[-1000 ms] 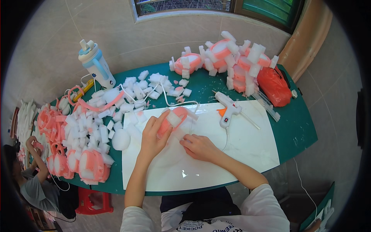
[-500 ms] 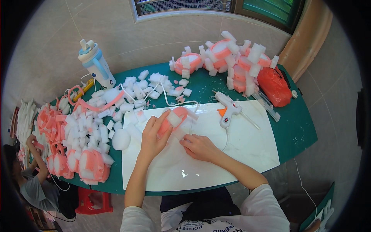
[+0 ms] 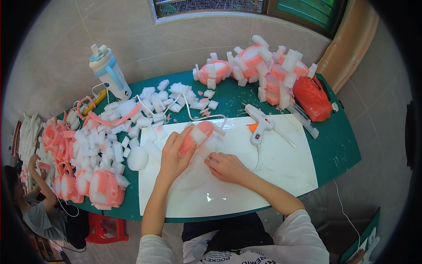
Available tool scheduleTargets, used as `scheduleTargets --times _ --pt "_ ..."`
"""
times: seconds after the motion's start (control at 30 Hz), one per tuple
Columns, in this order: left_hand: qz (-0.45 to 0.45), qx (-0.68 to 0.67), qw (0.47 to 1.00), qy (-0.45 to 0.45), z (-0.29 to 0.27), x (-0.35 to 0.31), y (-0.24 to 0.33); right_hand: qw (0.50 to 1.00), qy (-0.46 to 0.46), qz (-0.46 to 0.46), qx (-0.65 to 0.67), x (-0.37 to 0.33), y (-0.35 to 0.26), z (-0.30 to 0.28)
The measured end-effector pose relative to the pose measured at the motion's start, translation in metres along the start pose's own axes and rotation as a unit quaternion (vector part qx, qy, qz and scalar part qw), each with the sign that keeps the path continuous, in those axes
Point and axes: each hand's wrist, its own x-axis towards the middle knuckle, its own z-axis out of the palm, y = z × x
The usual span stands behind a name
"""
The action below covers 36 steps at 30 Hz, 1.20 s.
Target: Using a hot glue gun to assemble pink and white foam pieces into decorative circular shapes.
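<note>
1. A grey tiled wall (image 3: 132,39) rose behind a green counter (image 3: 340,145), on which lay a glossy white rectangular board (image 3: 250,189).
2. Above the board, near its far left part, was a rounded pink-and-white foam piece (image 3: 205,127) with a small white foam block (image 3: 198,135) on its face.
3. The left hand (image 3: 175,153) had hold of this piece, fingers on its far side and thumb on its near side, closed about as far as its width allowed.
4. The right hand (image 3: 226,167) was just beside the piece's near right side, fingers curled inward; whether they gripped anything could not be made out.
5. A white glue gun (image 3: 263,126) with an orange trigger lay to the right of the hands, near the board's far edge.
6. Loose white foam blocks (image 3: 154,103) were heaped to the left, beside a blue-and-white bottle (image 3: 113,81).
7. Pink-and-white foam pieces studded with blocks (image 3: 250,59) stood at the far right, next to a red plastic bag (image 3: 312,99).
8. At the far left, a co-worker (image 3: 44,215) sat with raised arms, near a red plastic stool (image 3: 105,229).
</note>
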Motion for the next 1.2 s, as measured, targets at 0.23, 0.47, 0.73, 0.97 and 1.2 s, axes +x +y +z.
scheduleTargets --times 0.23,0.47,0.73,0.97,1.2 --pt "0.003 0.000 1.000 0.000 -0.0002 0.0001 -0.0002 1.000 -0.001 0.002 0.001 0.0004 -0.0006 -0.0010" --pt "0.001 0.005 1.000 0.002 0.0003 0.0000 -0.0007 1.000 0.000 0.004 -0.001 0.0006 -0.0006 -0.0010" --pt "0.000 0.007 1.000 0.006 0.0018 -0.0007 -0.0005 1.000 -0.001 0.001 -0.004 0.0003 0.0000 -0.0003" --pt "0.000 0.009 1.000 0.005 0.0018 -0.0010 -0.0008 1.000 0.006 0.000 -0.003 -0.0001 -0.0002 -0.0006" --pt "-0.003 0.006 1.000 0.007 0.0023 -0.0013 -0.0008 1.000 -0.001 0.001 -0.004 0.0001 -0.0001 -0.0008"
